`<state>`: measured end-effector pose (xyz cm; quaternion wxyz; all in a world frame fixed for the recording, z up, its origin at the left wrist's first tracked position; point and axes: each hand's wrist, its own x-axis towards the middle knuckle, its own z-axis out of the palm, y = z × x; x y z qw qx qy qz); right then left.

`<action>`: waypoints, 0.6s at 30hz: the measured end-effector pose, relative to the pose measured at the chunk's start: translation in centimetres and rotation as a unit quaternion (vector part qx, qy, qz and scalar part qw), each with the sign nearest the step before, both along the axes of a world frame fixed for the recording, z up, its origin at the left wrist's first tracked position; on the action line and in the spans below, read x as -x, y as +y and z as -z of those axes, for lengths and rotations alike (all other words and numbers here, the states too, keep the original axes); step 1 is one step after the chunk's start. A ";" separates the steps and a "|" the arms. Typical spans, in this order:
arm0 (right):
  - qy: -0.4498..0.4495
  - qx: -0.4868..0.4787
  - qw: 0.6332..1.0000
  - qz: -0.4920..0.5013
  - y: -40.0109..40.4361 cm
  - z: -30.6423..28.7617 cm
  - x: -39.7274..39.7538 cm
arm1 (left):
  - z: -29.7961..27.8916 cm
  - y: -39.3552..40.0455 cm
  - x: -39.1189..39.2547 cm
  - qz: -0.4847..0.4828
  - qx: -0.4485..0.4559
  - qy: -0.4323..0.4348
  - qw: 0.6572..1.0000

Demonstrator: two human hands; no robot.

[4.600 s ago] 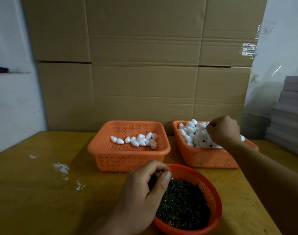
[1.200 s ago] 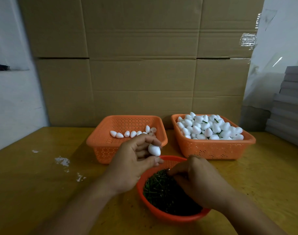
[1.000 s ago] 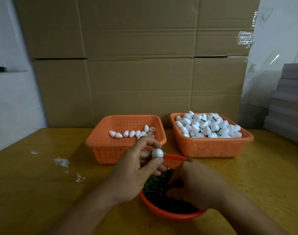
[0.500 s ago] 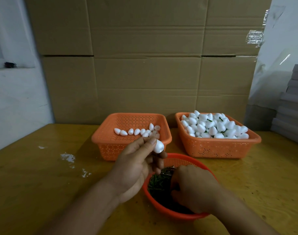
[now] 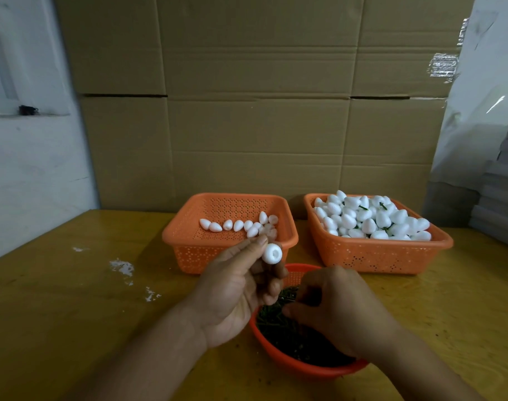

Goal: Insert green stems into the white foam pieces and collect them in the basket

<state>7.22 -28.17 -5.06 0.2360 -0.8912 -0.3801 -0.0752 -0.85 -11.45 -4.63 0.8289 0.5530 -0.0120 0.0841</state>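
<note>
On the counter [image 5: 73, 299], your left hand [image 5: 235, 287] pinches a foam piece [image 5: 272, 253], hole toward you; your right hand [image 5: 333, 311] curls into the stems [image 5: 276, 319]. Pick one and push it straight in.

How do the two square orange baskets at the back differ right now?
The left basket holds one sparse row of plain foam pieces on its floor; the right basket is heaped above its rim with foam pieces. Green stems show among the right basket's pieces, none in the left's. The left basket stands behind the left hand. Both are perforated orange plastic.
</note>
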 end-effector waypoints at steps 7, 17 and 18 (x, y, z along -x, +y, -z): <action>0.075 -0.111 0.990 -0.032 -0.1 0.1 0.0 | 0.0 -0.1 0.1 0.003 -0.006 0.003 1.000; 0.119 -0.127 0.984 -0.036 -0.7 -0.6 0.1 | 0.1 -0.1 0.1 0.001 -0.004 0.009 1.000; 0.123 -0.125 0.984 -0.036 -0.8 -0.7 0.1 | 0.1 -0.1 0.0 0.001 -0.004 0.010 1.000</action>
